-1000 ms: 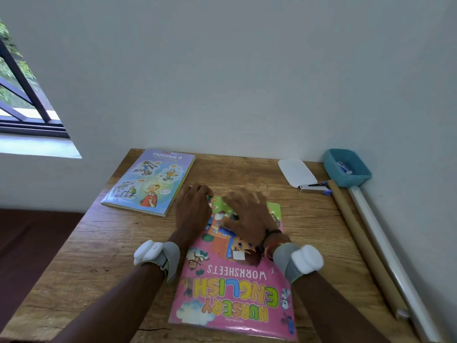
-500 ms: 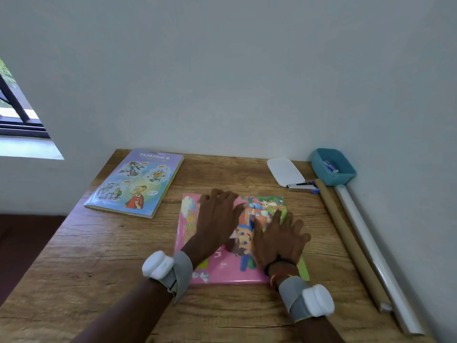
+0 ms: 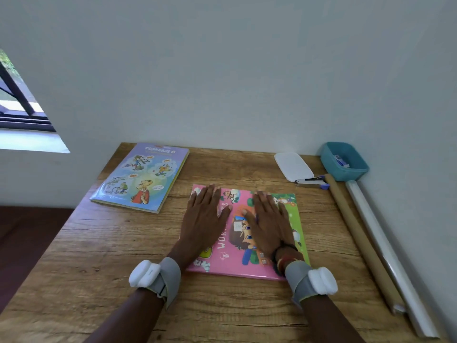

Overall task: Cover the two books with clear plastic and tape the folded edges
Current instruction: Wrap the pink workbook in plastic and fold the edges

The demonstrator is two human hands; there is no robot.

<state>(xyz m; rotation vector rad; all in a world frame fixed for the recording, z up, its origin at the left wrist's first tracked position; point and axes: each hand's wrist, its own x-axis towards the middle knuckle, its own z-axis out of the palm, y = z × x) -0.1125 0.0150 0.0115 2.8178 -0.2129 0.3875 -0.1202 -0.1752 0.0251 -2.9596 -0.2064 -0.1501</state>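
A pink worksheet book (image 3: 237,262) lies flat in the middle of the wooden table (image 3: 99,268), wrapped in shiny clear plastic. My left hand (image 3: 204,222) rests flat on its left half, fingers spread. My right hand (image 3: 268,225) presses flat on its right half. Neither hand grips anything. A blue cartoon book (image 3: 141,177), also glossy with plastic, lies at the far left of the table, apart from both hands.
Along the right wall lie a brown cardboard tube (image 3: 358,238) and a roll of clear plastic (image 3: 385,251). A teal tray (image 3: 345,160) sits in the far right corner, with a white lid (image 3: 293,165) and a stapler (image 3: 311,181) beside it. A window is at left.
The pink book has turned from lengthwise toward me to lying squarely in front. Both hands moved from its far edge to lie flat and spread on its cover.
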